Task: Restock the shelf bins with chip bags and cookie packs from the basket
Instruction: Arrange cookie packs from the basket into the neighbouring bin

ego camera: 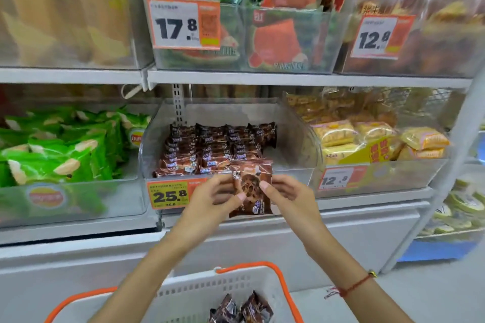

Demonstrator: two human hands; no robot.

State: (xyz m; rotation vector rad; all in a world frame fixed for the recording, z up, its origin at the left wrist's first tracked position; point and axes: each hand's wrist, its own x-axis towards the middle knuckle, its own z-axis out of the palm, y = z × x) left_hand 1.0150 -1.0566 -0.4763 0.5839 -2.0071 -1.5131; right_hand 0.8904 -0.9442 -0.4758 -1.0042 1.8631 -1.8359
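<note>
Where the tag reads 25.8, both hands (left hand, right hand) grip a cookie pack.

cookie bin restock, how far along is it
Done: the clear middle bin already holds rows of brown cookie packs, with empty space to the right. In hand: the left hand and right hand pinch one cookie pack at the bin's front. Left: at least two packs remain in the white basket.
</note>
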